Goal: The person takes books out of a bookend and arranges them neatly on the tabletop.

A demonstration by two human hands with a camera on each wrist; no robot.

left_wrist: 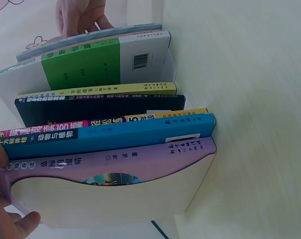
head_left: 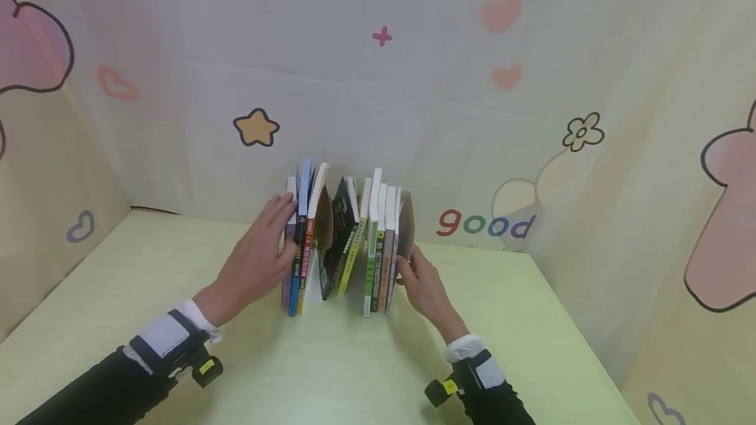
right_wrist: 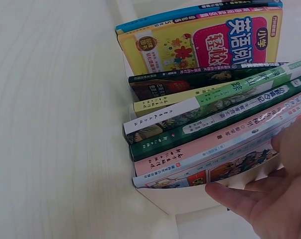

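Note:
Several upright books stand in a row on the table, their spines toward me. My left hand (head_left: 254, 261) lies against the left end, fingers extended along the purple book (head_left: 287, 284) and the pale end panel (left_wrist: 110, 201) outside it. Beside these are a blue book (left_wrist: 140, 132) and a yellow-and-pink one (right_wrist: 210, 45). A dark book (head_left: 335, 235) and a yellow book (head_left: 352, 258) lean in the middle, with gaps around them. On the right, my right hand (head_left: 428, 290) touches the outermost book and the curved end panel (head_left: 407, 225), near a green-and-white book (head_left: 370, 267).
A pale table (head_left: 331, 372) extends around the row. Behind it hangs a curtain (head_left: 378, 110) printed with stars, hearts and the word "good". A thin dark cord (head_left: 155, 210) lies along the table's back left edge.

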